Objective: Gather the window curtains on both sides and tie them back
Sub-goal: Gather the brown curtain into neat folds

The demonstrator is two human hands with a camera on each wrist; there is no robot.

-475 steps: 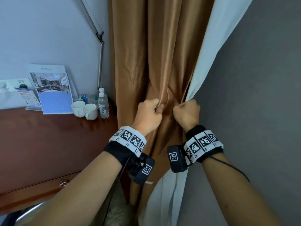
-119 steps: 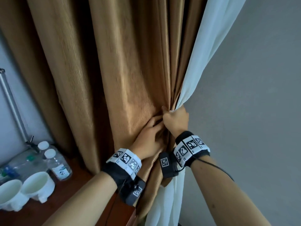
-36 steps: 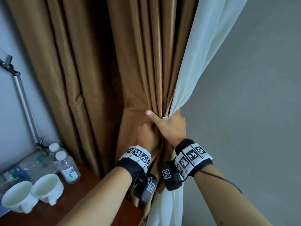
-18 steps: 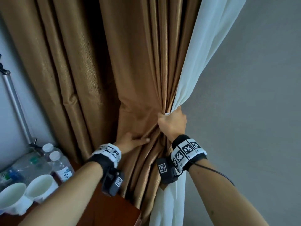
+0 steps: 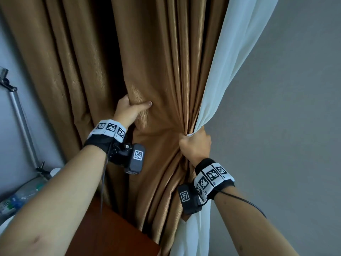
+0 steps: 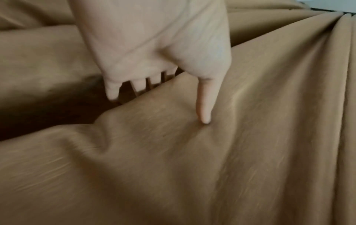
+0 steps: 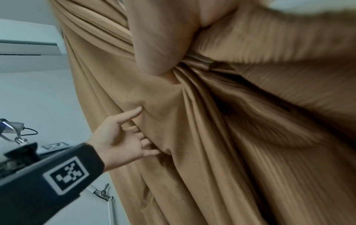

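The brown curtain [image 5: 156, 61] hangs in heavy folds, with a white sheer curtain [image 5: 230, 52] along its right edge. My right hand [image 5: 195, 145] is fisted round the gathered brown folds and the sheer together; a small pale strip shows at the top of the fist. My left hand [image 5: 131, 109] is higher and to the left and grips a loose fold. In the left wrist view its thumb [image 6: 204, 103] presses the front of the cloth [image 6: 173, 167] while the fingers are tucked behind it. The right wrist view shows that left hand [image 7: 119, 137] against the curtain [image 7: 212, 152].
A wooden desk corner [image 5: 110, 228] juts out below my left arm. A metal lamp arm [image 5: 22, 122] and water bottles [image 5: 24, 194] stand at the far left. A grey wall [image 5: 276, 126] fills the right side. An air conditioner [image 7: 29, 45] is mounted high on the wall.
My left hand has risen from lower on the curtain and taken hold of a fold further up. My right hand keeps its grip on the gathered bundle.
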